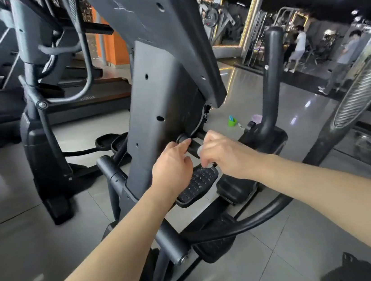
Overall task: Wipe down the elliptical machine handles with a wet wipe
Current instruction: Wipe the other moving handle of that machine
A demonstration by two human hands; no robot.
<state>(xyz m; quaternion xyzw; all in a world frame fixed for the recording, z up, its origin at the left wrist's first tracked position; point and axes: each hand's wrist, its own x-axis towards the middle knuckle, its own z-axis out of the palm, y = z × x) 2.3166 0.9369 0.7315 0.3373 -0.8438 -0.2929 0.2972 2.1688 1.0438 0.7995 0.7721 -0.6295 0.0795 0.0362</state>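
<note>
I face the back of the dark grey elliptical console column point(160, 84). A short black handle point(183, 138) sticks out under the console. My left hand point(171, 163) reaches up to it, and its fingertips touch the round end. My right hand point(223, 151) is just right of it, curled round a crumpled white wet wipe point(200, 150) that it holds against the same bar. A second bit of the wipe shows below the fingers. The tall moving handle point(273, 77) rises on the right, and another arm point(110, 169) stands on the left. A studded pedal point(197, 183) lies below my hands.
A second elliptical point(37, 136) and treadmills stand to the left. A large floor fan point(361, 84) leans in on the right. A green container point(233, 122) sits on the grey tiled floor behind the machine. Two people point(297, 47) stand far back on the right.
</note>
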